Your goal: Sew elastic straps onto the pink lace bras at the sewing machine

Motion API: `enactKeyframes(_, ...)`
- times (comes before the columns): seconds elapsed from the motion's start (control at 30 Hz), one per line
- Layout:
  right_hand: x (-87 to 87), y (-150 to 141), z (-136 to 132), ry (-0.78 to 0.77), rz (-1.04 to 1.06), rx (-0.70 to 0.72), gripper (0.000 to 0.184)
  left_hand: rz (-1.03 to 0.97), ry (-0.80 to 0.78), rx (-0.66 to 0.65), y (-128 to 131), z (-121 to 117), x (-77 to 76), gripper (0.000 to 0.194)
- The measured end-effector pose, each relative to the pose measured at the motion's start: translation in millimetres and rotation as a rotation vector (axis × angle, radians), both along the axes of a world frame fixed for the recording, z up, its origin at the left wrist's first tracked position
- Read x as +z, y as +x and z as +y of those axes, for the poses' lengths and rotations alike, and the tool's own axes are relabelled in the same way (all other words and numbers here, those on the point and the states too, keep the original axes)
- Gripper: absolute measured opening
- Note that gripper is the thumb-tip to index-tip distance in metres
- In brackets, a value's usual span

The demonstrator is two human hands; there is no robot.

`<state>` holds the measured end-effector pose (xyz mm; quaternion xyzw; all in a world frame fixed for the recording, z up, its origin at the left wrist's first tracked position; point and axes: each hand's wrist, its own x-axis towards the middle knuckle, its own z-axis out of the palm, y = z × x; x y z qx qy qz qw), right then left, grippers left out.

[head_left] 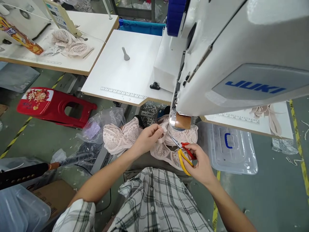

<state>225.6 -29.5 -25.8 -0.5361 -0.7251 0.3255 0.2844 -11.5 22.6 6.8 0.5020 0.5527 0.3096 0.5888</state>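
Observation:
My left hand point(150, 137) is closed in a pinch on a pale pink strap point(162, 137) at the middle of the view. In my right hand point(201, 162) is a pair of scissors point(181, 151) with one red and one yellow handle. Their blades point up and left, close to the strap. Below and behind the strap lies a pale pink lace bra point(163, 152) on my lap. Another lace bra point(120, 137) sits to the left, partly behind my left forearm. Whether the blades touch the strap, I cannot tell.
A white JUKI sewing machine point(231, 48) overhangs the upper right. Its white table point(135, 74) carries a ruler strip. A red stool point(58, 108) stands at left, a clear plastic box point(234, 158) at right. More lace pieces point(77, 48) lie on the far left table.

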Motion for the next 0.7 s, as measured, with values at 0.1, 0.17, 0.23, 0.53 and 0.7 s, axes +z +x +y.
enactKeyframes(0.1,-1.4,-8.8,2.2,0.018,0.011,0.013,0.030,-0.007,-0.013,0.005,0.1,0.5,-0.8,0.031)
enactKeyframes(0.17,-1.6,-15.7,5.4,0.014,0.031,0.016,0.032,-0.009,-0.020,-0.012,0.4,0.6,-1.6,0.031)
enactKeyframes(0.23,-1.4,-21.6,9.3,-0.009,0.051,0.007,0.031,-0.007,-0.019,-0.026,0.0,0.6,-2.0,0.031)
enactKeyframes(0.53,-1.2,-21.1,14.0,-0.298,0.172,-0.069,0.030,0.006,-0.006,0.029,-2.4,0.5,-3.4,0.027)
enactKeyframes(0.7,-3.7,-13.7,4.9,-0.264,0.190,-0.146,0.026,-0.009,-0.025,0.087,1.3,0.1,-3.2,0.028)
